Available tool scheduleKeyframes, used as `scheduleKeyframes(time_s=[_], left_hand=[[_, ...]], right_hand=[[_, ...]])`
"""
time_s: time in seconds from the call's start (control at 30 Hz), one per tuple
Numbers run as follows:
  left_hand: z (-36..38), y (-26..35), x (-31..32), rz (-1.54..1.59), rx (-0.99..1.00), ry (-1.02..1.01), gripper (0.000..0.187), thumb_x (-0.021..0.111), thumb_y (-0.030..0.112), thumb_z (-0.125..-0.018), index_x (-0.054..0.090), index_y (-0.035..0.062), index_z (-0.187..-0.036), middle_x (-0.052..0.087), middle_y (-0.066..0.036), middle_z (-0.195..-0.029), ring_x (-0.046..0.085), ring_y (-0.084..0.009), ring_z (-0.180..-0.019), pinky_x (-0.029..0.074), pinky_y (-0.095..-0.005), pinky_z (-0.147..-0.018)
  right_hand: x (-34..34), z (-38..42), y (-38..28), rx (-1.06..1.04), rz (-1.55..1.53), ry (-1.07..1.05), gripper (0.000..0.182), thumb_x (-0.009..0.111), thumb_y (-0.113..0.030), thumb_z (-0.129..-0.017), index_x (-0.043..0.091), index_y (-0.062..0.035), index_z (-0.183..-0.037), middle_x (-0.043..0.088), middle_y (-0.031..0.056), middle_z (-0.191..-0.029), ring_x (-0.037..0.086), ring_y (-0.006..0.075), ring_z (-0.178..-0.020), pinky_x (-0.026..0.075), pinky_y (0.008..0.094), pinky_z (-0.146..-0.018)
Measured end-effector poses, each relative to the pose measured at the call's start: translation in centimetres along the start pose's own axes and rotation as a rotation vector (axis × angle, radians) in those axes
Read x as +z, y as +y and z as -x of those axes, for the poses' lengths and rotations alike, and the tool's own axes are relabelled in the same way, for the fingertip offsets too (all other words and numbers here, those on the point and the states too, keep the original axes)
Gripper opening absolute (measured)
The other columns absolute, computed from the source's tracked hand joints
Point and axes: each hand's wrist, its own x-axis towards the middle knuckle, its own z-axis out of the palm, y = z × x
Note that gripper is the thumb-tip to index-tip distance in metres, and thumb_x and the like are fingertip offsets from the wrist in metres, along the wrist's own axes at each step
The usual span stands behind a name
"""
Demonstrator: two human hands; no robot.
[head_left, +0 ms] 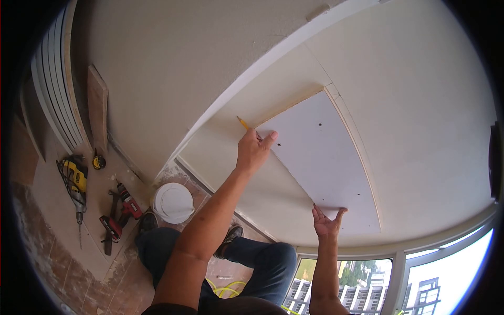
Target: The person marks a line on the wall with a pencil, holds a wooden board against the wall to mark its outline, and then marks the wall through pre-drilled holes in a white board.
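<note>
A white panel [325, 152] with several small dark holes lies against the pale wall. My left hand [254, 149] is at the panel's near left corner, closed around a yellow pencil [242, 123] whose tip points away past the edge. Its thumb rests by the panel's edge. My right hand [326, 223] supports the panel at its lower edge, palm up, with thumb and fingers apart. How far those fingers reach around the edge is hard to see. Thin pencil-like lines run on the wall beyond the panel's far corner.
On the floor at left lie a yellow corded drill [77, 178], a red cordless drill [128, 202], another red-and-black tool [111, 226] and a tape measure [98, 160]. A white bucket [173, 203] stands near my legs. Long boards [55, 79] lean at left. Windows [362, 273] are at lower right.
</note>
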Motion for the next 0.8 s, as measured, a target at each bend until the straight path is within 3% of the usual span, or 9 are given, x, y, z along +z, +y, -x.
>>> scheduleKeyframes(time_s=[0.3, 0.8], left_hand=[[0.22, 0.51, -0.23, -0.026, -0.017, -0.017, 0.055, 0.073, 0.047, -0.087, 0.059, -0.0052, -0.096, 0.066, -0.014, -0.084, 0.062, -0.0204, -0.076, 0.051, -0.0340, -0.070], [0.35, 0.59, -0.28, -0.032, 0.042, 0.005, 0.056, 0.074, 0.048, -0.086, 0.059, -0.0053, -0.095, 0.065, -0.013, -0.082, 0.061, -0.0211, -0.074, 0.050, -0.0341, -0.069]], right_hand=[[-0.37, -0.41, -0.13, 0.020, -0.026, 0.013, 0.136, 0.083, -0.070, -0.055, 0.017, 0.0074, -0.146, 0.030, 0.0286, -0.149, 0.041, 0.0443, -0.135, 0.048, 0.0470, -0.104], [-0.43, -0.32, -0.02, 0.003, 0.033, -0.021, 0.140, 0.082, -0.071, -0.055, 0.012, 0.0092, -0.147, 0.027, 0.0326, -0.150, 0.040, 0.0413, -0.137, 0.045, 0.0458, -0.107]])
